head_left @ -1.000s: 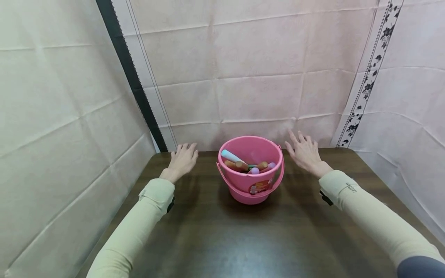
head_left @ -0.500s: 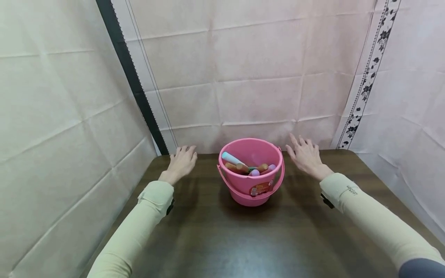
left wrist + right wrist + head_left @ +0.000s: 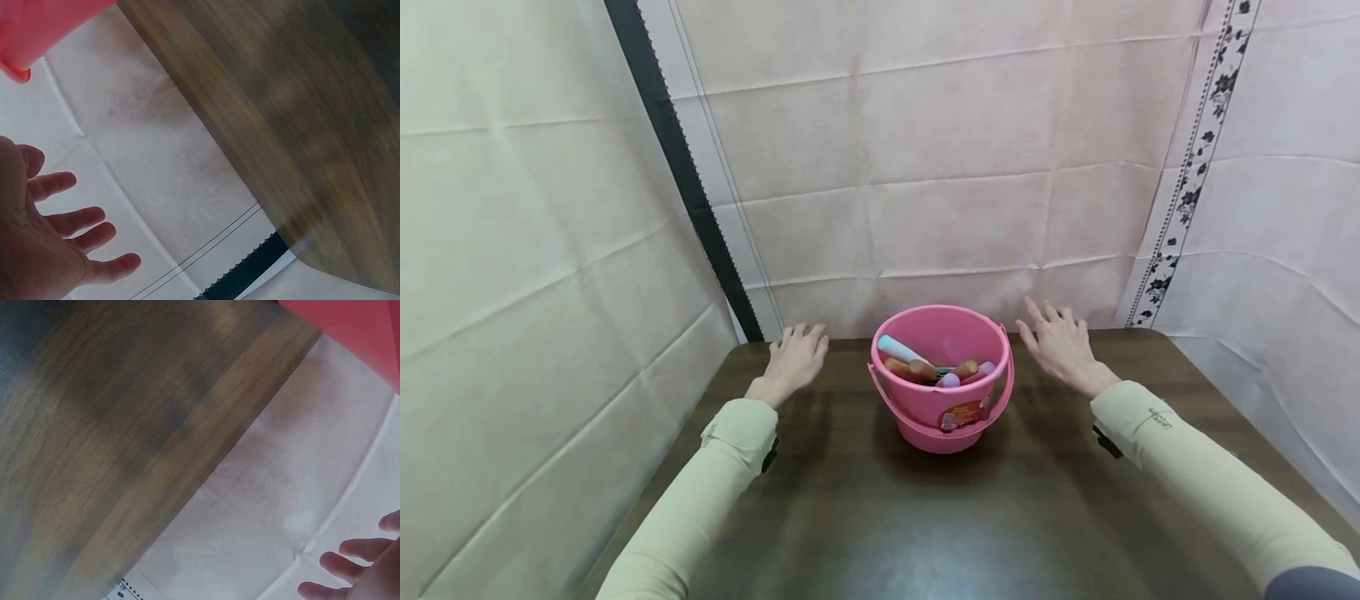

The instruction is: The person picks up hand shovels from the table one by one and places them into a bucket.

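Note:
A pink bucket (image 3: pixel 936 408) with its handle hanging down in front stands upright near the far edge of a dark wooden table (image 3: pixel 880 525). Inside it lie a light-blue handle (image 3: pixel 901 348), several brown handles (image 3: pixel 922 370) and some purple ends (image 3: pixel 949 380); what they belong to is hidden by the bucket wall. To the bucket's left is my left hand (image 3: pixel 795 360), fingers spread and loosely bent, apart from the bucket. On its other side, my right hand (image 3: pixel 1062 348) has its fingers spread, holding nothing. Both wrist views show the hands free of any object.
Pale cloth sheets (image 3: pixel 955 167) hang behind the table and on both sides. A black band (image 3: pixel 688 179) runs down the cloth at left, a floral strip (image 3: pixel 1187 196) at right. The table's far edge (image 3: pixel 200 119) lies close to the hands.
The whole head view has shifted slightly, so the bucket, table and hands appear a little lower. Both hands keep their places beside the bucket.

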A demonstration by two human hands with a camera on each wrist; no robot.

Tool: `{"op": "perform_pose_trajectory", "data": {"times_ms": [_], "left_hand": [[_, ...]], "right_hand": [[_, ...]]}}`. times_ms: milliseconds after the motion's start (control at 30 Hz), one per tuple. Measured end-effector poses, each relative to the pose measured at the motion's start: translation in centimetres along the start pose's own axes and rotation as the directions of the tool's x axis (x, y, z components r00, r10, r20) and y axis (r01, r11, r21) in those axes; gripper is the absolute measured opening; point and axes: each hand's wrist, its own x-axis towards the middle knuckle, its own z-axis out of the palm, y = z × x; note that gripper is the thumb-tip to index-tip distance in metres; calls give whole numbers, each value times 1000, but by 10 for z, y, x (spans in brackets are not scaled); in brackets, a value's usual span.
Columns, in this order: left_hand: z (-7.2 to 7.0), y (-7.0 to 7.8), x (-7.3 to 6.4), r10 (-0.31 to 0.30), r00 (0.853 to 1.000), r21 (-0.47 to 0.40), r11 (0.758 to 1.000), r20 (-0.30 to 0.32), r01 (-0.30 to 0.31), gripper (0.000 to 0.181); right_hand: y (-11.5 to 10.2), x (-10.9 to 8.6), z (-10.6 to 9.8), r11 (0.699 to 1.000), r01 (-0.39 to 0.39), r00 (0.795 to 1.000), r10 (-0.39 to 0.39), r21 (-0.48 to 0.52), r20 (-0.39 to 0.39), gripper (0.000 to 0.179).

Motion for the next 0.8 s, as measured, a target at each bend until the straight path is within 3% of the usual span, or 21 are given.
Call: {"op": "perform_pose_trajectory", "data": {"times_ms": [500, 800], "left_hand": [[-3, 1, 1, 35, 999, 14, 999, -24, -35, 49], [-2, -2, 0, 16, 1000, 19, 1000, -12, -16, 50]], "right_hand": [[-3, -1, -5, 1000, -14, 1000, 14, 11, 2, 55], [-4, 0, -5, 1000, -13, 1000, 13, 4, -12, 54]]}}
